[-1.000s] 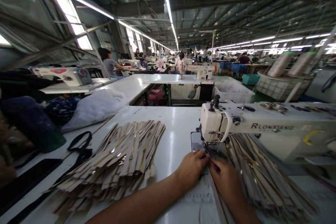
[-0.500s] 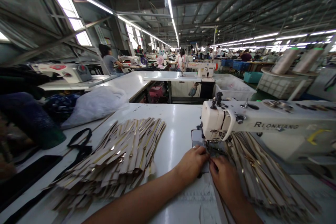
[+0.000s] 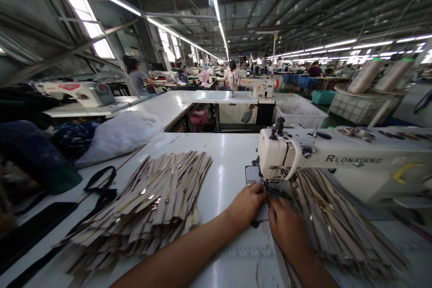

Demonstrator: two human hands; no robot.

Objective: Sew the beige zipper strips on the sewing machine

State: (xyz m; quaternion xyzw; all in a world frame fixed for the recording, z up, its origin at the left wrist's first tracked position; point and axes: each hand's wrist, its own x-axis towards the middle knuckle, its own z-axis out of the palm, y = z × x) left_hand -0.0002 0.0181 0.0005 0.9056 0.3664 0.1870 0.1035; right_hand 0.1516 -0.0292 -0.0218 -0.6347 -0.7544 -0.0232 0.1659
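Zipper (image 3: 270, 198) stays pinched (left hand (image 3: 246, 205), right hand (image 3: 286, 227)).

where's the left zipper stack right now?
Head view: the fanned zipper stack lies on the white table, left of the left hand, with the white plastic bag behind it.

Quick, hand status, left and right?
Left hand: fingers curled at the sewing machine needle; grip cannot be told.
Right hand: fingertips meeting it there, beside the zipper strips; grip cannot be told.
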